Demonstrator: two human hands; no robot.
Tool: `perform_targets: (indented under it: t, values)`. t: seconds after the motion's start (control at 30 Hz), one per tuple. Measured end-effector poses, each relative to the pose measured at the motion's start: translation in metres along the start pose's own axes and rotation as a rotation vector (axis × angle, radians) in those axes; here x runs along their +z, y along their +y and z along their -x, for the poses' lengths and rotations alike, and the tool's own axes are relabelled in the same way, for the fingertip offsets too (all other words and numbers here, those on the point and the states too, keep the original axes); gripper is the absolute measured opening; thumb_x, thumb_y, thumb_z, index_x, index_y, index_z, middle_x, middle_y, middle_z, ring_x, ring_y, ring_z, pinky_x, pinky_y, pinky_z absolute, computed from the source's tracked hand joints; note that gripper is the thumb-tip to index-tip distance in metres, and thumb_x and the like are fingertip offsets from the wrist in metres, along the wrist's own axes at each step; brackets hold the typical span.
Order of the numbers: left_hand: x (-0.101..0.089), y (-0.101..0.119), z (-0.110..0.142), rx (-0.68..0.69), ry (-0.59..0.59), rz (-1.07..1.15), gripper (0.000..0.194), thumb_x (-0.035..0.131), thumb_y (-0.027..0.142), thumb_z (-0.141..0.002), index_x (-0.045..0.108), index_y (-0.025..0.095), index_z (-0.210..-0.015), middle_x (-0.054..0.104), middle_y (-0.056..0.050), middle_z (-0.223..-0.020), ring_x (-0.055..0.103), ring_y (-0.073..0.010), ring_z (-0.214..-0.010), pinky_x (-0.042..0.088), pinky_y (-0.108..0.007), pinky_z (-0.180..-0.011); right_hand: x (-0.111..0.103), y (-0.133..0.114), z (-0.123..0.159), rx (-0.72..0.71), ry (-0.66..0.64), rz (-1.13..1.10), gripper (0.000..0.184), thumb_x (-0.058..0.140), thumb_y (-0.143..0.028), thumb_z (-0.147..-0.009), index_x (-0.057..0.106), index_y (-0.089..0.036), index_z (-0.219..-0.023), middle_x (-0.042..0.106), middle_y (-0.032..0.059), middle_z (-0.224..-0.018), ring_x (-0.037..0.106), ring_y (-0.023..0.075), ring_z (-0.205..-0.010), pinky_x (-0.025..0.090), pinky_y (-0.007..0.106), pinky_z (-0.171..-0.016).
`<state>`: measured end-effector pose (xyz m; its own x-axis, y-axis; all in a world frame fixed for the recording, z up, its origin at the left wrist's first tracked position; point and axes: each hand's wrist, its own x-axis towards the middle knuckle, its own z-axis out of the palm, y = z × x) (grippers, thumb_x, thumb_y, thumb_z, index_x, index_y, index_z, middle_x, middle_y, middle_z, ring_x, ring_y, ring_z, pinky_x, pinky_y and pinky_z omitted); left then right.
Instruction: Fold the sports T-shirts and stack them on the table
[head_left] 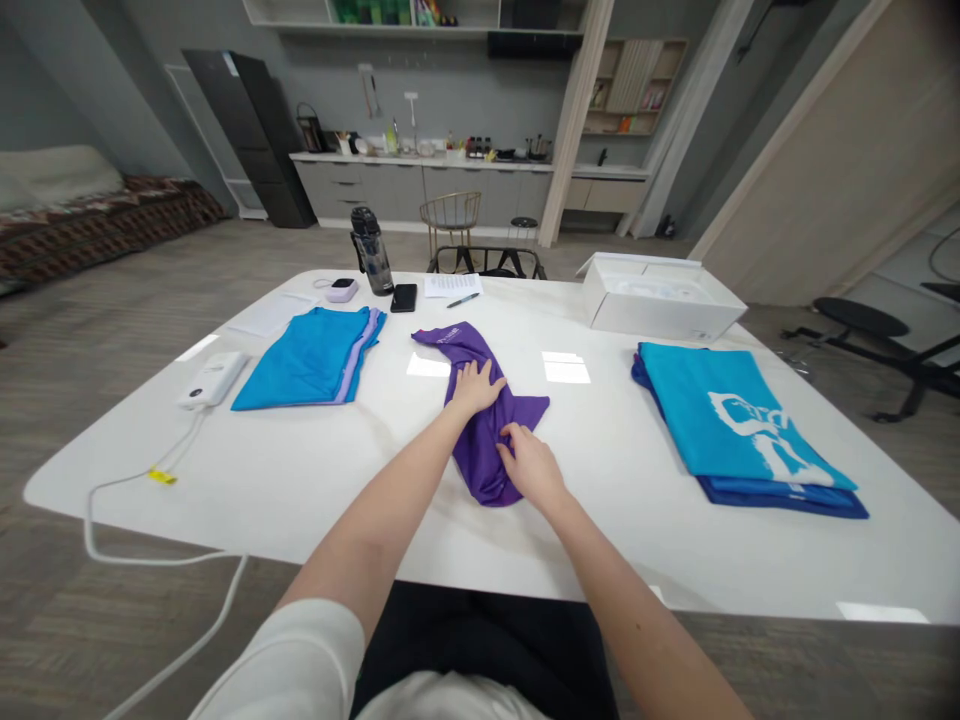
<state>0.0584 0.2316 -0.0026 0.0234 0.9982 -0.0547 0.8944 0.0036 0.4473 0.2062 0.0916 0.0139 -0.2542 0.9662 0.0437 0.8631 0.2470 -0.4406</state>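
A purple shirt lies folded into a long strip in the middle of the white table. My left hand lies flat on its middle with fingers spread. My right hand rests on the shirt's near end, fingers curled onto the cloth near its right edge. A folded stack of blue and lilac shirts lies to the left. A second pile of blue shirts, the top one with a white print, lies to the right.
At the table's far side stand a dark water bottle, a black phone, a paper with a pen and an open white box. A white power bank with a cable lies at the left. Chairs stand beyond.
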Motion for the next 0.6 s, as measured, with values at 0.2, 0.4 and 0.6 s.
perform_targets:
  t: [0.2,0.4,0.6]
  values:
    - [0.028,0.018,-0.008,0.318,0.0,-0.075,0.062,0.042,0.051,-0.1,0.04,0.023,-0.155,0.031,-0.012,-0.164,0.022,-0.0305,-0.153,0.013,-0.049,-0.125,-0.004,0.006,0.012,-0.13,-0.1,-0.1,0.015,0.058,-0.018,-0.092,0.061,-0.023,-0.106,0.066,0.001,-0.088,0.061,0.0158,-0.077,0.037,0.026,-0.068]
    - [0.03,0.01,-0.005,0.335,0.188,0.091,0.042,0.046,0.034,-0.102,0.058,0.017,-0.138,0.059,-0.012,-0.142,0.052,-0.0219,-0.135,0.032,-0.038,-0.119,-0.007,0.034,-0.028,-0.119,0.067,-0.137,0.01,0.054,-0.022,-0.095,0.064,-0.022,-0.097,0.064,0.0005,-0.081,0.061,0.017,-0.079,0.041,0.027,-0.074]
    - [0.025,-0.002,-0.019,0.246,0.265,0.078,0.037,0.046,0.028,-0.1,0.066,0.013,-0.128,0.063,-0.015,-0.135,0.057,-0.0235,-0.127,0.038,-0.037,-0.115,0.009,0.044,-0.067,-0.129,0.186,-0.037,0.018,0.055,-0.029,-0.098,0.065,-0.02,-0.11,0.064,0.007,-0.103,0.061,0.0207,-0.096,0.045,0.031,-0.09]
